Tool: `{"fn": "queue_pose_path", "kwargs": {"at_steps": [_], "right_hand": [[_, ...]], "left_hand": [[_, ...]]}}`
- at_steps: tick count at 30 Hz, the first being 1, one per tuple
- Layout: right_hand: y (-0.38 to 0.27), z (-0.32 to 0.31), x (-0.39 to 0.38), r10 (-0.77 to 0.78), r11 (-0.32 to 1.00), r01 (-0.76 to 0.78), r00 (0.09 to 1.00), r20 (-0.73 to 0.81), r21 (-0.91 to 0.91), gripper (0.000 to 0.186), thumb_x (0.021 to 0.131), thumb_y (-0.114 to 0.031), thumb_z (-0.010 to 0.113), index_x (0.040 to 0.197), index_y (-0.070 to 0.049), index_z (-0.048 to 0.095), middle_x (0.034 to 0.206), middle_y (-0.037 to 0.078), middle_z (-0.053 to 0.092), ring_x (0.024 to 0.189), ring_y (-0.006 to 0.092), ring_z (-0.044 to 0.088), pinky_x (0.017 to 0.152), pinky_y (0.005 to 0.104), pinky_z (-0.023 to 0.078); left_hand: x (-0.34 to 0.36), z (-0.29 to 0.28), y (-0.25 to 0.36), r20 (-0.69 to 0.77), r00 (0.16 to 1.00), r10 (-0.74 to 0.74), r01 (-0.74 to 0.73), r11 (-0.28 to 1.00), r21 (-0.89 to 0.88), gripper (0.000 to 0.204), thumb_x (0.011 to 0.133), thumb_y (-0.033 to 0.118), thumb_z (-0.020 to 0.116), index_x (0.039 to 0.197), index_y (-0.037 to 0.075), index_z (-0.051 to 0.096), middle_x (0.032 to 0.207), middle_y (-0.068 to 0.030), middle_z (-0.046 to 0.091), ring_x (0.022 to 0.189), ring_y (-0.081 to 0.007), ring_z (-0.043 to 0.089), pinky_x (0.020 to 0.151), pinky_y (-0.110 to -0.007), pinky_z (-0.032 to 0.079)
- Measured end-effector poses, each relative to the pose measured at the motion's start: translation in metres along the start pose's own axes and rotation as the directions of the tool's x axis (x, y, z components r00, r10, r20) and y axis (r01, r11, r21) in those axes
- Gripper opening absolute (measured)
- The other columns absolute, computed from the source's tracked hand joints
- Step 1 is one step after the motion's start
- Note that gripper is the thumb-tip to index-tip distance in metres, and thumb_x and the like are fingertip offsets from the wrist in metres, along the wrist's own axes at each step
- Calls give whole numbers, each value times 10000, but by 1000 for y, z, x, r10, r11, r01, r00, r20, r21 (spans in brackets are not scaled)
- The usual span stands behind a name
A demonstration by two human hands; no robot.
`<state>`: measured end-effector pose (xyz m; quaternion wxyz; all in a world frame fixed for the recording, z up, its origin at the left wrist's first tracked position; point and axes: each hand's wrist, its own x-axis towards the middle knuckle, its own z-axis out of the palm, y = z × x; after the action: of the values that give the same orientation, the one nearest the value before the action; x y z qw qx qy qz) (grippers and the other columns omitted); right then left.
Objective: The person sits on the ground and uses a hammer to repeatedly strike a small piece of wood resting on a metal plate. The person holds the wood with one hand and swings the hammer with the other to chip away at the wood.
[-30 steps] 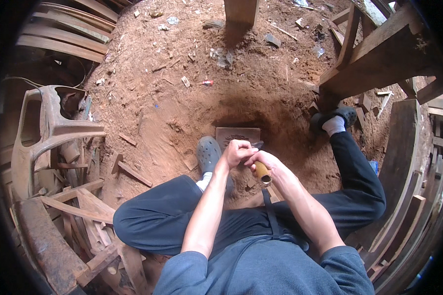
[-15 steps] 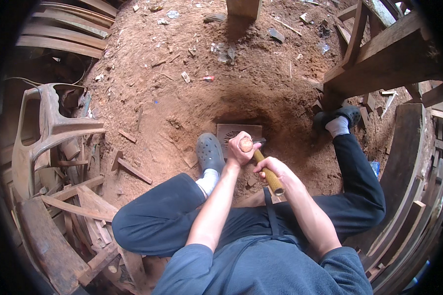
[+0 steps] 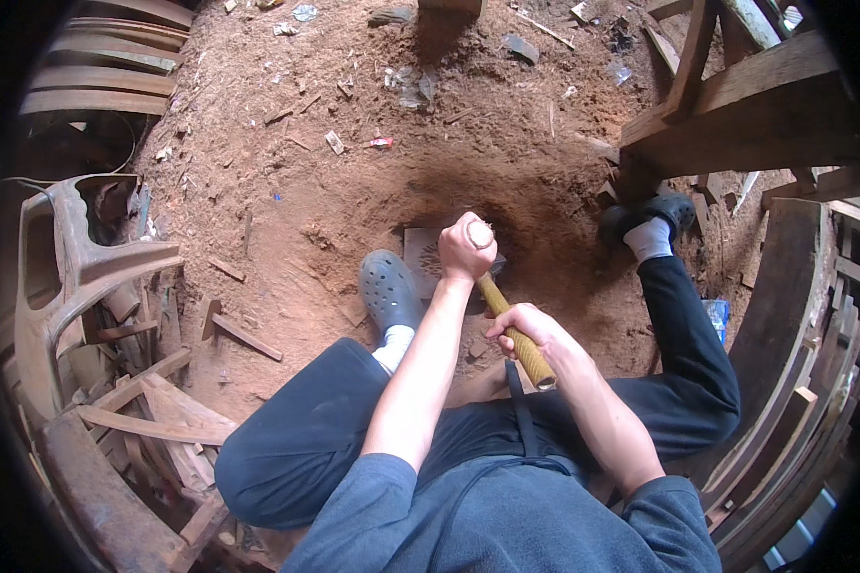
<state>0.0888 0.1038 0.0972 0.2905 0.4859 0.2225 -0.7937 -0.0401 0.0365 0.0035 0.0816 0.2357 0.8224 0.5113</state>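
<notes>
My left hand (image 3: 467,256) is closed around an upright tool, of which the round, pale end of a wooden handle (image 3: 480,235) shows above the fist. The lower part of that tool is hidden. My right hand (image 3: 527,329) is wrapped round a yellow-brown ribbed handle (image 3: 532,363), slanting from near my lap toward the left fist. Whatever head it carries is mostly hidden behind the left hand. Beyond and left of the left fist, a flat board (image 3: 419,246) with dark branching marks lies on the ground, beside my grey clog (image 3: 389,286).
Sawdust-covered ground (image 3: 296,201) bears scattered scraps. A plastic chair frame (image 3: 43,258) and wood offcuts (image 3: 172,420) lie to the left. A heavy timber beam (image 3: 736,124) stands at the far right, with stacked planks (image 3: 784,334) below it. A blue packet (image 3: 717,315) lies by my right leg.
My left fist has moved forward and to the right relative to the board, uncovering more of its left part. Both hands keep their grips, and the whole view has shifted slightly.
</notes>
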Motion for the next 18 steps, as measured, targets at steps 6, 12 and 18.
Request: {"fn": "queue_pose_path", "kwargs": {"at_steps": [6,12,18], "right_hand": [[6,-1,6,68,997,-66,997,-43,44,162,664,42,616,790,12,518,566,62,527,392,128,511,361,252,432],[12,0,2,20,1000,-20,1000,-24,-19,139,666,31,617,781,15,540,572,62,541,398,122,510,365,245,424],[8,-6,-1,72,997,-72,997,-12,-10,127,692,-20,610,795,-16,535,519,25,505,388,108,484,366,236,389]], "left_hand": [[-30,-22,4,44,997,59,-54,994,-98,146,636,86,663,688,60,529,617,-132,577,600,-323,622,552,-367,495],[-30,-44,1,340,940,-15,93,972,-215,215,599,75,722,719,48,546,622,-56,556,575,-156,564,568,-282,452],[-2,-67,-9,807,588,53,392,854,-341,320,589,135,846,737,62,571,681,46,560,647,-60,493,597,-235,424]]}}
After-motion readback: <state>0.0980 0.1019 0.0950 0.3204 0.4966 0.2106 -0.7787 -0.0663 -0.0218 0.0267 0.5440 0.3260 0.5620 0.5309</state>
